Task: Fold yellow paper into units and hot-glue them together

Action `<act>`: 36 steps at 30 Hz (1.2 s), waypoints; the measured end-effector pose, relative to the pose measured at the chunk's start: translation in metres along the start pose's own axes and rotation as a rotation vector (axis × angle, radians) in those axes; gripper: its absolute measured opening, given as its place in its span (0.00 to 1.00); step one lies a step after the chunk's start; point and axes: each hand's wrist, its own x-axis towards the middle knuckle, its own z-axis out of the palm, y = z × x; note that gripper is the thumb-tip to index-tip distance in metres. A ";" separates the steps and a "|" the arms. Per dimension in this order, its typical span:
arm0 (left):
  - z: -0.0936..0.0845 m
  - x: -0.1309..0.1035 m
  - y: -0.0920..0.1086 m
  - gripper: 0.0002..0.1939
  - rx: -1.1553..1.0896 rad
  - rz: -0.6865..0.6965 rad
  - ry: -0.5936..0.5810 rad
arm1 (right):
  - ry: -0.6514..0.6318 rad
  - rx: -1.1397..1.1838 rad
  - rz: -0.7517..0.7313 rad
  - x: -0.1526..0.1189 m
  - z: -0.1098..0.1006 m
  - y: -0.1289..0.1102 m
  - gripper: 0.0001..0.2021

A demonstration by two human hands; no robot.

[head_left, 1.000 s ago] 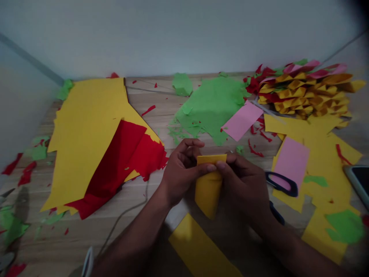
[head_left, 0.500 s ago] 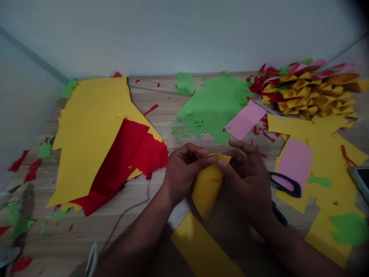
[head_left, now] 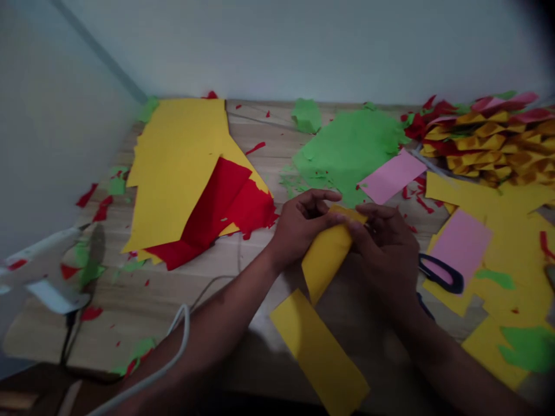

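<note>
A small yellow paper piece (head_left: 327,260), curved and folded at its top edge, is held between both hands. My left hand (head_left: 299,225) pinches its upper left part between thumb and fingers. On the upper right, my right hand (head_left: 381,248) grips the same piece, thumb in front and fingers partly hidden behind. A flat yellow strip (head_left: 321,352) lies on the table just below them. Dark-handled scissors (head_left: 442,274) rest beside my right hand, partly over a pink rectangle (head_left: 463,248).
Large yellow sheets (head_left: 173,173) and red paper (head_left: 217,214) lie left. Green paper (head_left: 355,150) and another pink rectangle (head_left: 392,176) are behind the hands. Folded yellow pieces (head_left: 498,144) pile up back right. A white glue gun (head_left: 47,266) stands left; a white cable (head_left: 173,352) crosses near my left forearm.
The view has shifted left and down, showing more of the glue gun. Both hands still hold the yellow piece, whose lower end is tilted more to the left.
</note>
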 end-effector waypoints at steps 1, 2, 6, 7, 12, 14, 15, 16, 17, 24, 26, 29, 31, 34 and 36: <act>0.000 0.000 -0.001 0.18 0.002 0.017 -0.002 | 0.001 -0.001 -0.013 0.000 0.000 0.000 0.08; 0.001 0.001 -0.003 0.17 -0.002 0.039 -0.001 | 0.004 0.002 -0.021 0.000 0.001 0.001 0.09; 0.003 0.003 -0.010 0.15 -0.012 0.118 0.015 | 0.003 0.019 -0.043 0.003 0.002 0.006 0.15; 0.004 0.003 -0.012 0.15 -0.012 0.129 0.017 | 0.000 0.017 -0.055 0.003 0.002 0.008 0.14; 0.005 -0.002 -0.019 0.17 -0.074 0.193 -0.005 | -0.038 -0.010 -0.114 -0.001 0.002 0.009 0.10; 0.004 -0.005 -0.019 0.18 -0.091 0.194 -0.013 | -0.093 -0.055 -0.122 -0.005 0.001 0.008 0.09; 0.002 -0.007 -0.019 0.18 -0.096 0.192 -0.016 | -0.104 -0.079 -0.131 -0.006 0.000 0.007 0.09; 0.001 -0.008 -0.018 0.18 -0.093 0.188 -0.022 | -0.112 -0.098 -0.139 -0.007 -0.001 0.006 0.09; -0.001 -0.009 -0.017 0.18 -0.088 0.180 -0.032 | -0.111 -0.111 -0.148 -0.008 -0.002 0.006 0.09; -0.006 -0.004 -0.018 0.20 -0.094 0.079 -0.120 | -0.008 -0.139 -0.352 0.000 -0.002 0.014 0.10; -0.008 -0.003 -0.017 0.22 -0.092 0.063 -0.152 | 0.012 -0.128 -0.383 0.002 0.001 0.016 0.12; -0.011 -0.004 -0.012 0.22 -0.060 0.024 -0.187 | -0.016 -0.113 -0.368 0.001 0.002 0.016 0.13; -0.013 -0.005 -0.008 0.23 -0.029 0.062 -0.178 | -0.027 -0.081 -0.360 -0.001 0.002 0.014 0.14; -0.014 -0.005 -0.001 0.23 -0.006 0.191 -0.132 | -0.034 -0.021 -0.323 -0.002 0.003 0.013 0.13; -0.013 -0.005 0.002 0.22 -0.016 0.257 -0.102 | -0.040 -0.011 -0.255 -0.004 0.003 0.012 0.12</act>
